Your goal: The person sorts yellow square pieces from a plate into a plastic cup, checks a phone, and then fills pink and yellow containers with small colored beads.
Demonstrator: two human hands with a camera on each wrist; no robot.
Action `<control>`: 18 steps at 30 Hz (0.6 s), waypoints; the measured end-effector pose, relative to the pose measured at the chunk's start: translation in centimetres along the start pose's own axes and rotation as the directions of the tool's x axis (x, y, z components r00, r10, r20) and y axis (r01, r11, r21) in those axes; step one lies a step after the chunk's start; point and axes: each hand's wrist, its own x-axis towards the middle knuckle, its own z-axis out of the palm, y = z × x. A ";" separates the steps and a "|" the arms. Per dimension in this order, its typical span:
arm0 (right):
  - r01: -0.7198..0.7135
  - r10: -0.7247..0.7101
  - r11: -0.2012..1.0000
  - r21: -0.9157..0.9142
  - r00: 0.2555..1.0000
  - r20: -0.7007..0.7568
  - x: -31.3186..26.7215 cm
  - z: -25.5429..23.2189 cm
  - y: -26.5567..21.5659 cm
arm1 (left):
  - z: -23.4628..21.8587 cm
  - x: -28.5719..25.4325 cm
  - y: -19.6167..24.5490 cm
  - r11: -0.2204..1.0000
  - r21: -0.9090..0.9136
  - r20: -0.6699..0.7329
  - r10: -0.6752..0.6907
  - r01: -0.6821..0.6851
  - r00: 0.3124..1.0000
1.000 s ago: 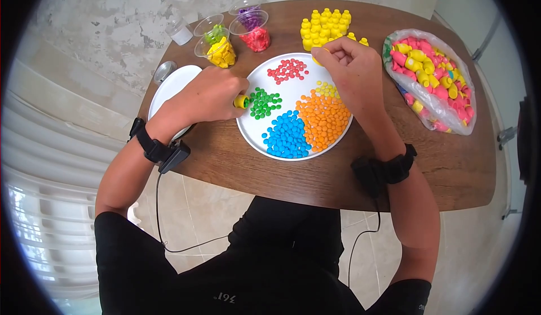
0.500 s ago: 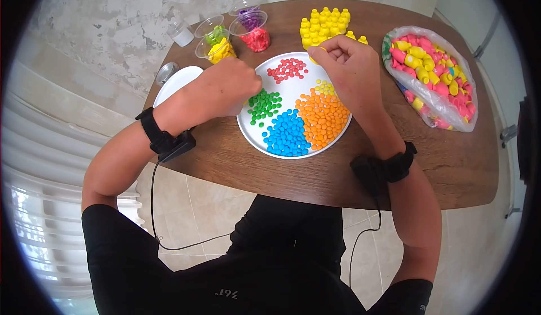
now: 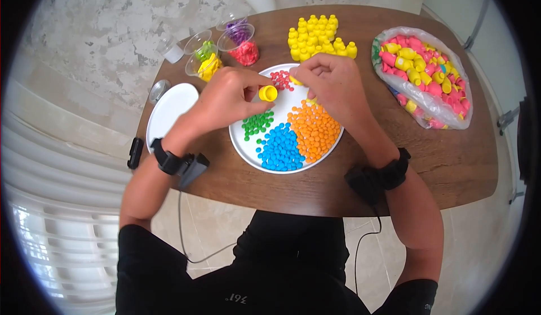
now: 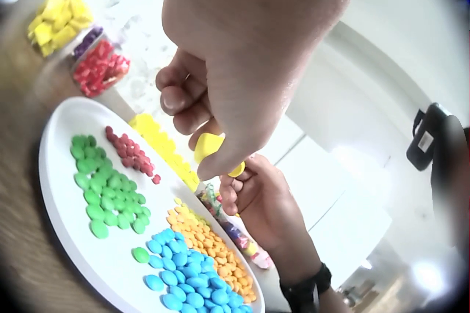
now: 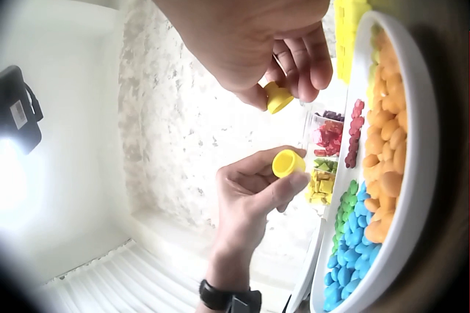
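Note:
My left hand (image 3: pixel 228 98) is over the left part of a white plate (image 3: pixel 282 112), pinching a small yellow cup-shaped bottle part (image 3: pixel 268 93) between thumb and fingers. Its round mouth faces the right hand and looks hollow in the right wrist view. Over the plate's far right part, my right hand (image 3: pixel 336 87) pinches another short yellow piece (image 5: pixel 278 97) in its fingertips. The two pieces are apart. Below lie green candies (image 3: pixel 258 124), blue candies (image 3: pixel 280 149), orange candies (image 3: pixel 315 128) and red candies (image 3: pixel 280 80). Yellow candies (image 3: pixel 311 102) are partly hidden by the right hand.
Small yellow bottles (image 3: pixel 315 36) stand grouped behind the plate. A plastic bag (image 3: pixel 445 112) of pink and yellow bottle parts lies right. At the back left are clear cups of coloured pieces (image 3: pixel 245 53); a second white plate (image 3: pixel 169 112) sits left.
My left hand has moved from beside the green candies toward the right hand, its yellow part now turned mouth-up. The right hand keeps its piece. The head view has shifted slightly.

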 end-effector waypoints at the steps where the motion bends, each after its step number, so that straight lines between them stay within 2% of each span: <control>1: -0.034 0.032 0.998 0.049 0.999 0.044 -0.1 -0.1 -0.4 | 0.9 0.2 -0.2 0.982 -0.163 -0.043 -0.105 0.097 0.994; 2: -0.028 0.027 0.999 0.034 0.999 0.035 -0.2 -0.1 -0.5 | 1.7 0.4 -0.3 0.927 -0.330 -0.067 -0.214 0.181 0.974; 3: -0.055 0.050 0.994 0.095 0.997 0.057 -0.1 0.0 -0.4 | 2.3 0.7 -0.4 0.887 -0.431 -0.095 -0.224 0.163 0.970; 4: -0.084 0.071 0.984 0.155 0.994 0.083 -0.1 0.0 -0.4 | 2.9 1.1 -0.4 0.884 -0.442 -0.104 -0.217 0.150 0.971; 6: -0.088 0.072 0.982 0.165 0.993 0.097 -0.3 0.0 -0.4 | 3.7 1.6 -0.5 0.789 -0.580 -0.089 -0.310 0.203 0.947; 8: 0.031 -0.033 0.999 0.038 0.997 0.068 -0.3 0.2 -0.2 | 4.0 1.9 -0.9 0.777 -0.586 -0.051 -0.318 0.229 0.947; 9: 0.026 -0.028 0.999 0.025 0.997 0.075 -0.4 0.3 -0.1 | 4.1 2.0 -0.8 0.818 -0.544 -0.065 -0.264 0.187 0.962; 10: 0.102 -0.098 0.994 -0.051 0.993 0.073 -0.5 0.4 0.0 | 4.1 2.1 -0.7 0.853 -0.500 -0.076 -0.212 0.147 0.974; 11: 0.175 -0.166 0.977 -0.123 0.983 0.078 -0.6 0.6 0.1 | 4.1 2.0 -0.6 0.846 -0.512 -0.079 -0.221 0.151 0.972; 13: 0.171 -0.156 0.974 -0.152 0.982 0.104 -0.9 0.9 -0.4 | 4.0 1.6 -0.4 0.894 -0.430 -0.117 -0.194 0.126 0.974; 16: 0.174 -0.147 0.966 -0.190 0.978 0.148 -1.1 0.9 -1.2 | 3.9 1.1 -0.3 0.846 -0.499 -0.061 -0.254 0.191 0.965; 18: 0.174 -0.140 0.963 -0.204 0.975 0.171 -1.1 0.8 -1.4 | 4.3 0.9 -0.3 0.836 -0.519 -0.088 -0.260 0.179 0.962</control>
